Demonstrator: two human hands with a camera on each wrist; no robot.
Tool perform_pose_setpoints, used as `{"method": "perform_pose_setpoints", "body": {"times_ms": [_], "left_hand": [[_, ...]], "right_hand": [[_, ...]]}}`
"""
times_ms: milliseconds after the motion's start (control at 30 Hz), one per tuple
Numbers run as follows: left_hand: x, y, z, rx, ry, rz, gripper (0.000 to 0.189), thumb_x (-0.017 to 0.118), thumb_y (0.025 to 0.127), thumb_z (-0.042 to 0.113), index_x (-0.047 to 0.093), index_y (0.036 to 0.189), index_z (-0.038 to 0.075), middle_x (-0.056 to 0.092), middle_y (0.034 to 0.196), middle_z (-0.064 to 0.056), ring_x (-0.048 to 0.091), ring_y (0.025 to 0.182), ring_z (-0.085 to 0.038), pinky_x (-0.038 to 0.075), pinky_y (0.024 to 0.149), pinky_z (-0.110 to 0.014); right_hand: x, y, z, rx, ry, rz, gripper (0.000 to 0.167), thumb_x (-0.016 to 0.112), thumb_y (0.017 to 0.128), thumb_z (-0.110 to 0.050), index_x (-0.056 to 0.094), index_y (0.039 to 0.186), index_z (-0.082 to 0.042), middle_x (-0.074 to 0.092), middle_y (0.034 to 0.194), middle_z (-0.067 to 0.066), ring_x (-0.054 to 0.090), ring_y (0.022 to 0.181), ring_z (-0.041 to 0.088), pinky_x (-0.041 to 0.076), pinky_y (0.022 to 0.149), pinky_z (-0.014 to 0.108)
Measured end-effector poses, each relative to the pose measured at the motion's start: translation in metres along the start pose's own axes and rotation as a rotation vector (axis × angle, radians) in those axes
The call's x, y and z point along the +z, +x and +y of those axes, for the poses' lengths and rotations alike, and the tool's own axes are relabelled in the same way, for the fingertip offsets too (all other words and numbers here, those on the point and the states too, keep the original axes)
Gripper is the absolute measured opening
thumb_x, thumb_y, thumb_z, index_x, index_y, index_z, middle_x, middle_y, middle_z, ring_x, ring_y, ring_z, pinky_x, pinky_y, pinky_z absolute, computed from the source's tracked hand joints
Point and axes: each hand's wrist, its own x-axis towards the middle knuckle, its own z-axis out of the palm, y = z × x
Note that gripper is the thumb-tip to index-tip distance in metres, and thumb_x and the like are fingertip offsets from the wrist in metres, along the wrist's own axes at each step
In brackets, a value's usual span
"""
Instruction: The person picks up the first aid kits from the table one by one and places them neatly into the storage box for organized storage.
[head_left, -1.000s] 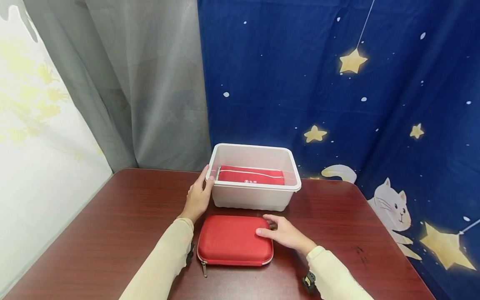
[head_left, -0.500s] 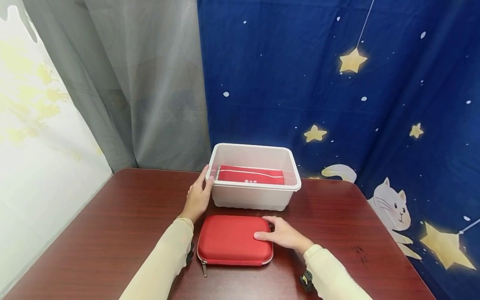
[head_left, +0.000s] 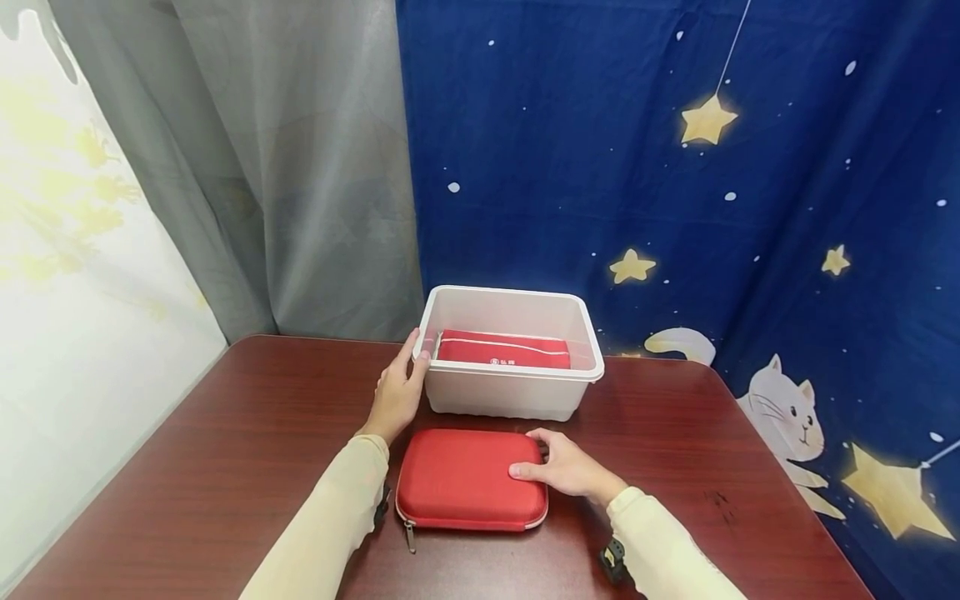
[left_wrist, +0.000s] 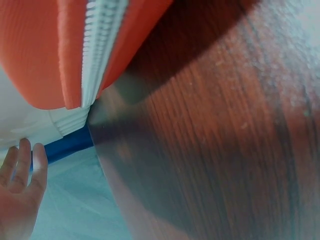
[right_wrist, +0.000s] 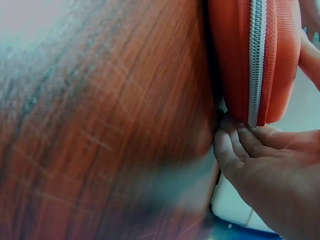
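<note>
A red hard-shell zipper case [head_left: 465, 479] lies on the table, its metal zipper pull [head_left: 410, 537] hanging at the near left corner. My right hand [head_left: 573, 468] grips the case's right end, thumb on top and fingers at the far right corner. In the right wrist view those fingers [right_wrist: 250, 145] bend in low beside the zipper [right_wrist: 256, 65]. Behind the case stands a white plastic bin [head_left: 502, 393], holding a flat red pouch [head_left: 517, 352] with a white stripe. With fairly straight fingers, my left hand [head_left: 395, 396] touches the bin's left side near its front corner.
The dark red wooden table [head_left: 300, 417] reaches back to a grey curtain [head_left: 337, 208] and a blue star-patterned curtain [head_left: 525, 167]. A pale curtain [head_left: 90, 292] hangs at the left. Table surface lies on both sides of the bin and case.
My right hand has closed in on the case's right end, its thumb settling onto the top. The left hand, bin and case have stayed in place.
</note>
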Motion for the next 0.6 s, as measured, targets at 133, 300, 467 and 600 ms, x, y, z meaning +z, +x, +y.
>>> {"method": "perform_pose_setpoints", "body": {"times_ms": [133, 300, 467, 600], "left_hand": [[0.0004, -0.0001, 0.0004, 0.004, -0.008, -0.004, 0.056, 0.043, 0.104, 0.047, 0.03, 0.157, 0.034, 0.041, 0.155, -0.008, 0.043, 0.138, -0.032, 0.033, 0.109, -0.061], [-0.0001, 0.0001, 0.0006, 0.0, -0.012, -0.005, 0.055, 0.045, 0.104, 0.044, 0.03, 0.157, 0.034, 0.041, 0.155, -0.008, 0.044, 0.137, -0.032, 0.033, 0.109, -0.061], [-0.0007, 0.0002, 0.0008, 0.001, -0.012, -0.001, 0.055, 0.046, 0.105, 0.041, 0.03, 0.157, 0.033, 0.042, 0.155, -0.01, 0.044, 0.137, -0.034, 0.032, 0.109, -0.062], [-0.0014, 0.0003, 0.0007, -0.003, -0.01, -0.002, 0.055, 0.046, 0.105, 0.041, 0.03, 0.157, 0.033, 0.042, 0.154, -0.01, 0.044, 0.137, -0.034, 0.032, 0.109, -0.062]], "right_hand": [[0.0001, -0.0002, -0.0002, -0.01, 0.013, -0.003, 0.069, 0.08, 0.084, -0.031, 0.05, 0.134, 0.007, 0.065, 0.109, 0.009, 0.065, 0.096, 0.021, 0.053, 0.089, 0.043], [0.0007, 0.0005, -0.0005, -0.018, 0.031, -0.002, 0.068, 0.08, 0.083, -0.029, 0.05, 0.132, 0.007, 0.064, 0.108, 0.009, 0.064, 0.098, 0.021, 0.052, 0.089, 0.041], [0.0006, 0.0003, -0.0003, -0.019, 0.044, -0.001, 0.068, 0.081, 0.083, -0.029, 0.049, 0.132, 0.006, 0.064, 0.108, 0.009, 0.063, 0.098, 0.021, 0.052, 0.088, 0.039], [0.0007, -0.0003, -0.0019, -0.028, 0.064, -0.003, 0.069, 0.082, 0.082, -0.029, 0.049, 0.132, 0.005, 0.063, 0.106, 0.009, 0.064, 0.093, 0.019, 0.052, 0.085, 0.036]]}}
